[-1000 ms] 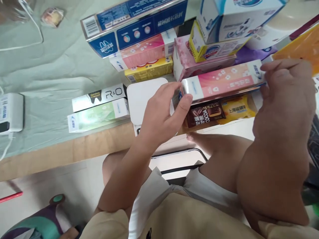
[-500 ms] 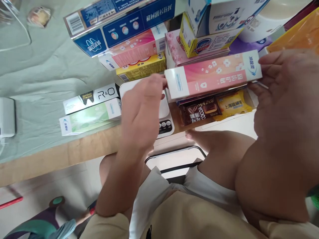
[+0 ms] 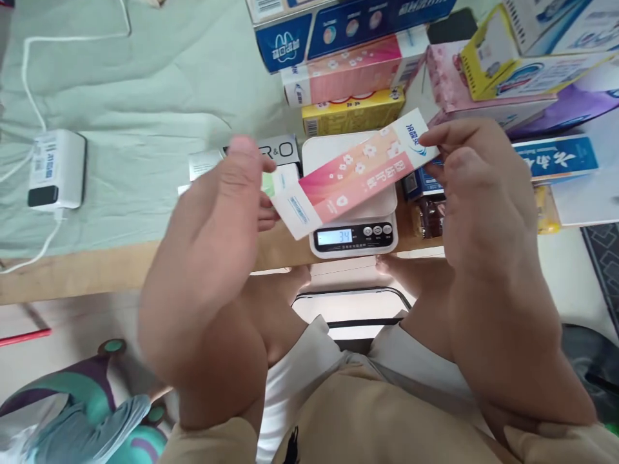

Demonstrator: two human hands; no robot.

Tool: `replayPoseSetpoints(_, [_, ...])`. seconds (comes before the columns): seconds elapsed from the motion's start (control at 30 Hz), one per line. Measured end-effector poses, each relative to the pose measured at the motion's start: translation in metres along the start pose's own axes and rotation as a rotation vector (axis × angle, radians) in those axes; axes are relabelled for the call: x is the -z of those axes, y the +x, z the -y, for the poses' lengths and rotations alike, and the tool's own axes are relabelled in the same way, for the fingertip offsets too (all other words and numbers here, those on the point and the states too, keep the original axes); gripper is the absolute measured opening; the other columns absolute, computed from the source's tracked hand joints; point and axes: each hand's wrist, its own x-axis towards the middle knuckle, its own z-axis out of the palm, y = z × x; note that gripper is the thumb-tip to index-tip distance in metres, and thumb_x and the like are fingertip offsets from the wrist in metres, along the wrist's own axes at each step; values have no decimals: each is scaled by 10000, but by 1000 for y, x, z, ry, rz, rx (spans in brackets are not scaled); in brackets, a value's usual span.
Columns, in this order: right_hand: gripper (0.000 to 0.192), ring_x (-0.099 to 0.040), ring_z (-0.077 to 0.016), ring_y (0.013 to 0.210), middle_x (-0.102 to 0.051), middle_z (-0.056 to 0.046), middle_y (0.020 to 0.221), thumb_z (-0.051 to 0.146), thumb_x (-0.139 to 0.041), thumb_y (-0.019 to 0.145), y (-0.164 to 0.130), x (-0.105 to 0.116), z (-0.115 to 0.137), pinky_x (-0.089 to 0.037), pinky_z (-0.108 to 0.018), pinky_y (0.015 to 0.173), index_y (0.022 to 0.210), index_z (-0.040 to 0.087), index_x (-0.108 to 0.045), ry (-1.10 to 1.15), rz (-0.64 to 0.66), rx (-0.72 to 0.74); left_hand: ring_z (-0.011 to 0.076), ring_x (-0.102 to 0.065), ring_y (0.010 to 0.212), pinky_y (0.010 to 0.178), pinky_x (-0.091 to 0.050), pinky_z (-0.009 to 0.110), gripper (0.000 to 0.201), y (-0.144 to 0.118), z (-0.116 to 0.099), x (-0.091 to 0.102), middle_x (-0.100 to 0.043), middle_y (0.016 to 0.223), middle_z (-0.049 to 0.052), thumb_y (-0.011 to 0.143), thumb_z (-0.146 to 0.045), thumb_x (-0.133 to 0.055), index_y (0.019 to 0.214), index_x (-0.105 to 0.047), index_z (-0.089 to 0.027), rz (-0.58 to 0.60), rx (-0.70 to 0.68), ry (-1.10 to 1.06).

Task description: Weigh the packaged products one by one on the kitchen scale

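Observation:
A pink and white toothpaste box [image 3: 358,174] is tilted above the white kitchen scale [image 3: 314,145], whose lit display reads 34. My right hand [image 3: 483,187] pinches the box's upper right end between thumb and fingers. At the lower left end, my left hand [image 3: 217,206] has its fingertips against the box edge, its thumb raised off it. Just left of the scale lie a green and white toothpaste box [image 3: 289,179] and a white R&O box [image 3: 280,149], both partly behind my left hand.
Stacked cartons stand behind the scale: a blue box [image 3: 338,32], another pink toothpaste box [image 3: 358,64] and a yellow box [image 3: 358,113]. A yellow and white carton [image 3: 517,74] sits on a pink box [image 3: 449,77]. A white adapter [image 3: 57,169] with cables lies left. Packaged snacks [image 3: 428,216] are beside the scale.
The toothpaste box has moved left over the scale and tilted, its right end raised. Both hands moved with it. The scale's display has come into view, and the camera view has swung left.

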Motion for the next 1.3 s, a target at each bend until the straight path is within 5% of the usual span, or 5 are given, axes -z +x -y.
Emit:
replayPoseSetpoints(0.13, [350, -674, -274, 1212, -721, -31, 1193, 492, -601, 982, 12, 1, 0, -511, -618, 1140, 1217, 253, -701, -112, 117, -89, 242, -758, 789, 784, -621, 432, 566, 17, 13, 1, -742, 859, 34, 976, -765, -486, 970, -767, -273, 113, 43, 25])
replayPoseSetpoints(0.3, [309, -629, -249, 1366, -706, -5, 1355, 431, -591, 994, 7, 9, 5, -448, -546, 1243, 1231, 294, -734, -78, -19, 94, 157, -638, 598, 574, -530, 346, 465, 35, 20, 6, -693, 735, 44, 1038, -507, -472, 792, -733, -210, -156, -45, -86])
replayPoseSetpoints(0.67, [309, -714, -252, 1205, -767, -44, 1186, 440, -626, 986, -2, 15, -19, -504, -518, 1126, 1187, 276, -794, 32, -228, 157, 64, -489, 546, 507, -310, 262, 205, 60, 24, -18, -494, 645, -13, 611, -122, -397, 654, -574, -215, -401, -870, -420])
replayPoseSetpoints(1.0, [271, -726, -268, 1143, -778, -46, 1146, 313, -621, 953, -1, 17, -26, -531, -491, 997, 1160, 281, -791, 107, -218, 185, 90, -399, 508, 509, -230, 296, 290, 40, 18, -19, -454, 553, -21, 715, -25, -407, 635, -608, -217, -249, -685, -301])
replayPoseSetpoints(1.3, [290, -742, -273, 1089, -784, -73, 1120, 307, -643, 929, 3, 21, -32, -551, -472, 950, 1162, 276, -813, 101, -174, 199, 132, -675, 849, 779, -556, 320, 94, 40, 24, -11, -740, 914, -35, 926, -182, -638, 940, -698, -253, 21, -666, 96])
